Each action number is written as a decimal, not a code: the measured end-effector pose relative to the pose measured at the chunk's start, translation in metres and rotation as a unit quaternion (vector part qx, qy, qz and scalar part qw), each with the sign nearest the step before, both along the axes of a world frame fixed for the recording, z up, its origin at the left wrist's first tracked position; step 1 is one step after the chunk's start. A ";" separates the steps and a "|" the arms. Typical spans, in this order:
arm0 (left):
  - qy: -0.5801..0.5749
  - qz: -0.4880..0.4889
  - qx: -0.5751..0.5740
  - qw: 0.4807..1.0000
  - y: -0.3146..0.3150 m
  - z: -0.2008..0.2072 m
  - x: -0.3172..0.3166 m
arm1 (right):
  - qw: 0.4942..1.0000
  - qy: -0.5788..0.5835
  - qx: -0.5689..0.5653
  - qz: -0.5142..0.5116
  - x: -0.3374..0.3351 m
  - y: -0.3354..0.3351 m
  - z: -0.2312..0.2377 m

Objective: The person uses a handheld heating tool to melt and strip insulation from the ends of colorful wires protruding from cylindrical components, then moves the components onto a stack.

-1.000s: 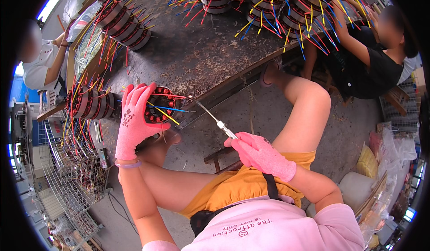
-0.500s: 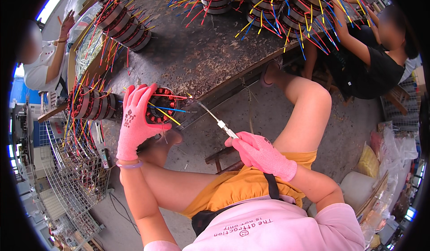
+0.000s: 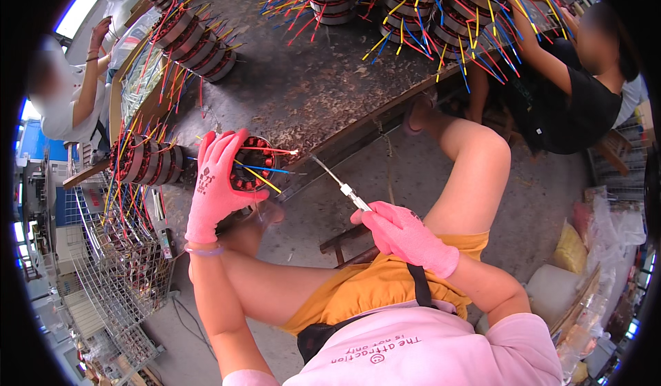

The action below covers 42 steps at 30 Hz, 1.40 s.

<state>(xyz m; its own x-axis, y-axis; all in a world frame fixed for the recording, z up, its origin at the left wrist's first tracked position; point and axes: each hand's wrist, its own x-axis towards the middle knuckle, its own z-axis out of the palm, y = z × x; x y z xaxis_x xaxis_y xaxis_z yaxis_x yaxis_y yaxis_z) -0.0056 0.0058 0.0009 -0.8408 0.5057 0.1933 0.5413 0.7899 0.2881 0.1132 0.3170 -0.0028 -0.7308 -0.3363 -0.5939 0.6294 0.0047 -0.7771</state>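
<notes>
Wire mesh rack (image 3: 113, 296) at left, co-worker (image 3: 561, 100) in black, clear plastic (image 3: 613, 238) beside yellow bag (image 3: 567, 247)

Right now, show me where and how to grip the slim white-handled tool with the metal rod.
Likely best by its white handle, from the lower right, where the pink-gloved right hand holds it: the thin metal rod slants up-left toward the dark, worn table, with the handle at its other end.

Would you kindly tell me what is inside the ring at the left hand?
Inside the ring, red windings show; the left hand covers its left part, which cannot be seen.
</notes>
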 end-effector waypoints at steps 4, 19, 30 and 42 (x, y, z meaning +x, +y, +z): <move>-0.018 0.007 0.028 0.999 -0.001 0.000 0.000 | 1.000 0.010 -0.013 -0.011 0.001 0.008 0.006; -0.171 0.057 0.255 0.950 0.011 0.080 0.025 | 0.996 0.046 -0.059 -0.046 0.011 0.039 0.015; -0.037 0.020 0.143 0.989 0.014 0.065 0.019 | 0.997 0.039 -0.051 -0.033 0.009 0.040 0.025; -0.034 -0.001 0.011 0.999 -0.002 0.003 -0.002 | 1.000 0.008 -0.023 0.006 0.001 0.012 0.001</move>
<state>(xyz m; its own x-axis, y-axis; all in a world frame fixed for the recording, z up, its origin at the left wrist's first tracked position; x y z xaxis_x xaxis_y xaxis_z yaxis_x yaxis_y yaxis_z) -0.0072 0.0041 0.0035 -0.8510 0.5040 0.1477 0.5221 0.7813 0.3419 0.1142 0.3287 -0.0022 -0.7364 -0.3712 -0.5656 0.6166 -0.0242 -0.7869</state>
